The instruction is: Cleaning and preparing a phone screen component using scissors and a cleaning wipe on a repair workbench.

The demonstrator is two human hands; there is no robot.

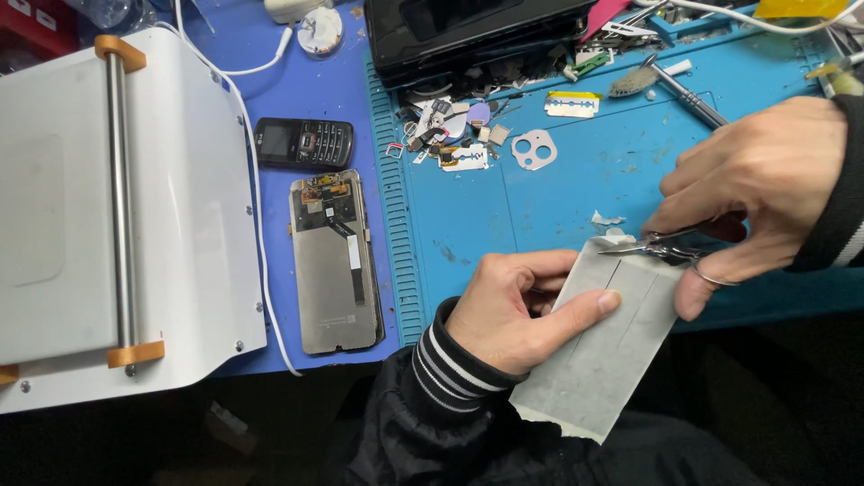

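Left hand (508, 310) pinched a grey sheet (603, 346) over the bench's near edge. Right hand (765, 193), grip closed on small scissors (661, 245), cut its top edge. Phone screen panel (335, 263), black keypad phone (303, 143) and white machine (117, 216) lay leftward, clear of both hands.
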